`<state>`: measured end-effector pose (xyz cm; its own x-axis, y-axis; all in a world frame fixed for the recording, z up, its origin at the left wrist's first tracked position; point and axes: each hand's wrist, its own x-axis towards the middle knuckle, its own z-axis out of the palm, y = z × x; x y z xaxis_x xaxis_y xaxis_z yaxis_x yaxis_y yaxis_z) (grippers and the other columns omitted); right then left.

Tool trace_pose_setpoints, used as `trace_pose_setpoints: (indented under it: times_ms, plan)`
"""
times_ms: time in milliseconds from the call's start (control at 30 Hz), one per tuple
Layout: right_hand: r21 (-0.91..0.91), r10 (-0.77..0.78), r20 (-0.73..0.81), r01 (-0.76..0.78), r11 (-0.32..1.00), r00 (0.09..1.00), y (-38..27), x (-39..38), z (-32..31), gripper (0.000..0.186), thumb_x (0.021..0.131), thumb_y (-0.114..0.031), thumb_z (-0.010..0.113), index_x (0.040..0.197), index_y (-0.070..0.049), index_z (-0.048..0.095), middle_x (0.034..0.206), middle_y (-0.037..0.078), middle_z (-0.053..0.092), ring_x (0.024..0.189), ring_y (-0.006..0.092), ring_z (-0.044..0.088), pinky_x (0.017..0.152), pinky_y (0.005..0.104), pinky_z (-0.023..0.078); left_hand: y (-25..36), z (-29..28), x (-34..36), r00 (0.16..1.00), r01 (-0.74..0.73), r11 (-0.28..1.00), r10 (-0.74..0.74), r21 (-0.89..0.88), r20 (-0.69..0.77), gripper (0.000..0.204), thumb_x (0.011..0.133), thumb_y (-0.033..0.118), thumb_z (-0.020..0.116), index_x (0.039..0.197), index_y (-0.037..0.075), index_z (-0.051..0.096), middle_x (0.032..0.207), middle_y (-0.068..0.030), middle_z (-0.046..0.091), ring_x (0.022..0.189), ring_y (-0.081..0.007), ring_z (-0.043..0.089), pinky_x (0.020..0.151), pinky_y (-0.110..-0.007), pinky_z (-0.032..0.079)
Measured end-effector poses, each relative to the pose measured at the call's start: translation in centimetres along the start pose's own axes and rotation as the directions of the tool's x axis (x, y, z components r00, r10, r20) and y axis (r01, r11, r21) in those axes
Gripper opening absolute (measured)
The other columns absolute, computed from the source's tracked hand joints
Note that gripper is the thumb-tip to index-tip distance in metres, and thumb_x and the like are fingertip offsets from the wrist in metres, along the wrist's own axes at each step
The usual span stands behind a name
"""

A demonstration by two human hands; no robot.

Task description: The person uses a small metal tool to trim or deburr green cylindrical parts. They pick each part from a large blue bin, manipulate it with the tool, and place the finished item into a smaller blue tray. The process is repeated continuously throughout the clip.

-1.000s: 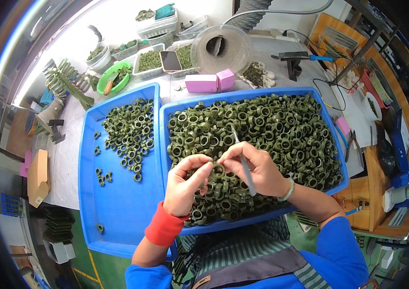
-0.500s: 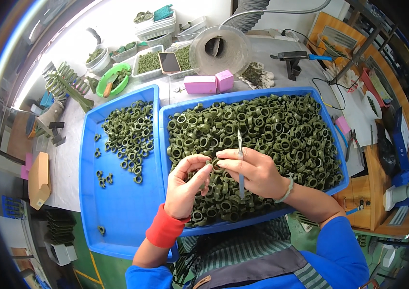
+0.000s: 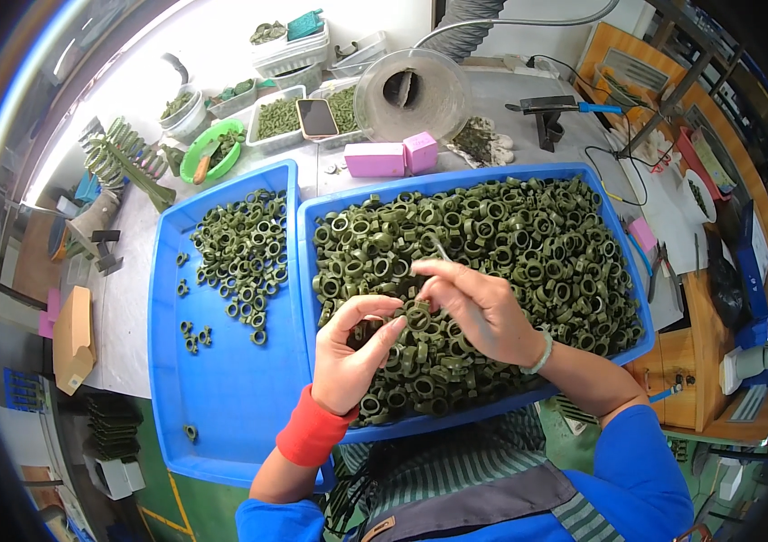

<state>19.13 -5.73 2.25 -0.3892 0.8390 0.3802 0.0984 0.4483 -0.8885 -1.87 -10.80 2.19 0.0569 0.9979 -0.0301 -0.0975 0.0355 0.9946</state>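
Observation:
My left hand [image 3: 352, 352], with a red wristband, pinches a small olive-green ring part [image 3: 417, 315] between thumb and fingertips. My right hand [image 3: 479, 312], with a pale bead bracelet, is closed on a slim metal tool [image 3: 438, 244], mostly hidden behind the fingers; its fingertips are close to the ring. Both hands are above a blue tray [image 3: 623, 271] heaped with similar green rings. A second blue tray [image 3: 212, 397] on the left holds a looser group of rings and a single one near its front.
Behind the trays are pink blocks [image 3: 375, 160], a phone [image 3: 317, 117], a green bowl [image 3: 199, 144] and a large clear funnel [image 3: 438, 90]. Tools and cables [image 3: 646, 181] lie at the right. A cardboard piece [image 3: 75, 343] is at the far left.
My left hand has moved slightly right with the ring. My right hand has shifted and turned, and the metal tool, earlier visible along its length, is now mostly covered by the fingers.

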Motion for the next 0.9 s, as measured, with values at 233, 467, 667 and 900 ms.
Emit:
trace_pose_setpoints:
  times_ms: [233,467,667,900]
  plan:
    - [0.240,0.067,0.115,-0.094,0.966,0.991,-0.3,0.9,-2.6,0.025,0.107,-0.019,0.054,0.119,-0.002,0.068,0.084,0.003,0.063,0.076,0.0090,0.059,0.069,0.0239,0.048,0.5,-0.4,0.4,0.991,0.131,0.983,-0.130,-0.126,0.009,0.018,0.099,0.005,0.062,0.117,0.001,0.067,0.086,0.0004,0.063,0.069,-0.0047,0.055,0.056,-0.020,0.043]
    - [0.196,0.017,0.266,-0.072,0.978,0.964,-0.2,0.8,-2.9,0.017,0.103,-0.014,0.060,0.103,0.000,0.072,0.087,0.003,0.066,0.073,0.0100,0.062,0.064,0.0256,0.049,0.6,-0.2,0.3,0.987,0.160,0.984,-0.158,-0.076,0.033,0.017,0.099,0.008,0.065,0.113,0.001,0.070,0.080,0.0022,0.064,0.066,-0.0034,0.056,0.056,-0.020,0.043]
    - [0.128,-0.091,0.258,0.059,0.990,0.962,-0.2,1.0,-2.4,0.016,0.102,-0.009,0.060,0.099,0.002,0.071,0.084,0.007,0.069,0.073,0.0132,0.064,0.064,0.0258,0.051,0.6,-0.2,0.0,0.991,0.122,0.991,-0.119,-0.048,0.068,0.017,0.098,0.007,0.066,0.114,0.001,0.070,0.077,0.0031,0.062,0.064,-0.0023,0.054,0.055,-0.019,0.041]
    - [-0.013,-0.225,0.213,0.233,0.972,0.951,-0.5,0.3,-2.0,0.009,0.089,-0.006,0.076,0.097,-0.002,0.074,0.086,0.008,0.075,0.074,0.0182,0.071,0.064,0.0282,0.056,0.6,0.3,-0.1,0.996,0.025,0.997,-0.032,-0.073,-0.086,0.016,0.099,0.005,0.064,0.114,-0.001,0.068,0.077,0.0012,0.063,0.064,-0.0036,0.055,0.057,-0.019,0.042]
